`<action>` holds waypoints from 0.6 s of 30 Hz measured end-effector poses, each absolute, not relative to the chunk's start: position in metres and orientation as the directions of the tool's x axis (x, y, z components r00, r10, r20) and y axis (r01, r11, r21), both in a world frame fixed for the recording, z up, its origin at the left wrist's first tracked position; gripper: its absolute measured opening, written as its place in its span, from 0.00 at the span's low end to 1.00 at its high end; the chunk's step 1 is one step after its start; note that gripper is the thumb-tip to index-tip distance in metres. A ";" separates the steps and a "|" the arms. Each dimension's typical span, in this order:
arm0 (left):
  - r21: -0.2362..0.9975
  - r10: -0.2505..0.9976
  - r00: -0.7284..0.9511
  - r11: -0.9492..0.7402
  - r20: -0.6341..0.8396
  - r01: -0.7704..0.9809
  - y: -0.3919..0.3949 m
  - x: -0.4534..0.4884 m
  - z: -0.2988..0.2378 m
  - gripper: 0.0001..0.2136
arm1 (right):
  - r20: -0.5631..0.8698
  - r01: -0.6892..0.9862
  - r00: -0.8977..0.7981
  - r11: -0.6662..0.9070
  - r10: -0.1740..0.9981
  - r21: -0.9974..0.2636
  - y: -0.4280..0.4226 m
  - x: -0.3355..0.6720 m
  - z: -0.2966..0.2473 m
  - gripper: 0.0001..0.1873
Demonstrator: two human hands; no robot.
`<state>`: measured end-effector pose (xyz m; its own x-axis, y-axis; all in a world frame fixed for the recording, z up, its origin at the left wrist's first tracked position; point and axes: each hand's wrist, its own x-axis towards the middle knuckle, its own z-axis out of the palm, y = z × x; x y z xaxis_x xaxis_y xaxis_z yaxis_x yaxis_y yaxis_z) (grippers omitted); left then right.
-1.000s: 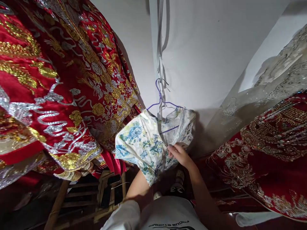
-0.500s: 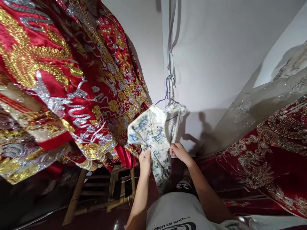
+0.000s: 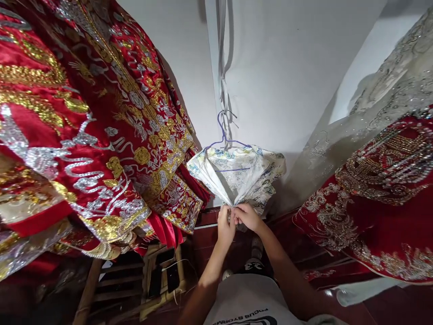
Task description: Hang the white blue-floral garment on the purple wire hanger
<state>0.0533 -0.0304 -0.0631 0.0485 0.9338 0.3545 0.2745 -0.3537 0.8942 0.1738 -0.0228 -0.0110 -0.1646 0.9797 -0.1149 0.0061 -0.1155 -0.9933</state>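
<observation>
A pale floral shirt (image 3: 267, 178) in white, blue and yellow hangs on a thin purple hanger (image 3: 223, 131), hooked to white straps (image 3: 222, 67) on the wall. Its neckline gapes in a V, showing the inside of the back and the hanger's bar. At the point of that V, my left hand (image 3: 226, 224) pinches one front edge. Right beside it, touching or nearly so, my right hand (image 3: 247, 217) pinches the other edge. The fingertips partly hide the fabric where the two edges meet.
Red embroidered garments (image 3: 135, 135) hang close on the left. On the right stand a dark red beaded garment (image 3: 382, 212) and a sheer sequinned one (image 3: 318, 144). A bamboo chair (image 3: 149, 289) with dark phone-like objects is at lower left, and a clear rolled sheet (image 3: 358, 293) at lower right.
My hands have come together from apart, drawing the shirt's front edges to one point. The shirt now faces me more squarely, its neckline spread. The whole view has shifted slightly.
</observation>
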 end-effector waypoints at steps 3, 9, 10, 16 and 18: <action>0.831 0.909 0.128 -0.414 0.396 0.372 -0.027 0.057 -0.066 0.09 | -0.081 -0.063 -0.064 -0.086 0.995 -0.994 -0.006 0.185 0.022 0.18; 0.793 0.882 0.227 -0.472 0.414 0.385 -0.021 0.062 -0.078 0.10 | 0.172 -0.176 0.129 0.193 0.977 -0.965 0.049 0.183 0.116 0.14; 0.801 0.884 0.233 -0.465 0.404 0.377 -0.021 0.060 -0.080 0.10 | 0.198 -0.171 0.140 0.221 0.970 -0.960 0.054 0.178 0.125 0.13; 0.819 0.858 0.289 -0.500 0.425 0.282 -0.005 0.035 -0.032 0.09 | 0.261 -0.146 0.103 0.274 0.960 -0.951 0.042 0.158 0.113 0.13; 0.770 0.808 0.156 -0.588 0.568 0.248 0.011 0.026 0.010 0.12 | 0.256 -0.151 0.118 0.272 0.959 -0.950 0.033 0.158 0.103 0.14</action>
<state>0.0263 0.0112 0.0102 0.1562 0.8083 0.5676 0.2476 -0.5884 0.7698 0.1583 0.0329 0.1028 0.1179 0.9594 0.2561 -0.1511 0.2722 -0.9503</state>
